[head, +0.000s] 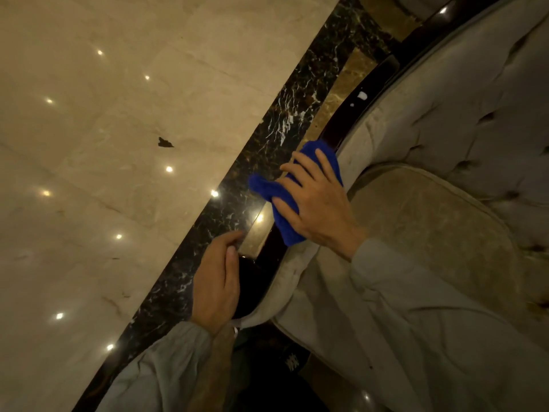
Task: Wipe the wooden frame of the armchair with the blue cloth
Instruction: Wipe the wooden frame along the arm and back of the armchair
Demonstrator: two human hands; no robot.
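We press our right hand (315, 200) flat on the blue cloth (285, 200), fingers spread and nearly straight, so the cloth lies pinned under the palm against the dark wooden frame (361, 114) of the armchair (463, 93). The cloth is bunched; one lobe sticks out past the fingertips over the floor side, another hangs back toward the wrist. Beyond the fingertips the glossy frame rail runs on in a curve, and a small pale smear (361, 95) sits on it well ahead of the cloth. Just on the thumb side of the grip lies the tufted grey upholstery, and the rounded seat cushion (427, 221) sits beside the wrist.

Our left hand (217, 281) rests on the frame's end near the body, below the cloth, fingers lying together and lightly bent over the dark wood; we cannot tell how firmly it holds. Both grey sleeves (416, 316) cross the chair, the right one covering part of the cushion.

On the far side of the cloth from the seat runs a black veined marble border (267, 144), then pale polished floor tiles (118, 114) with bright light reflections and one dark chip (165, 142).
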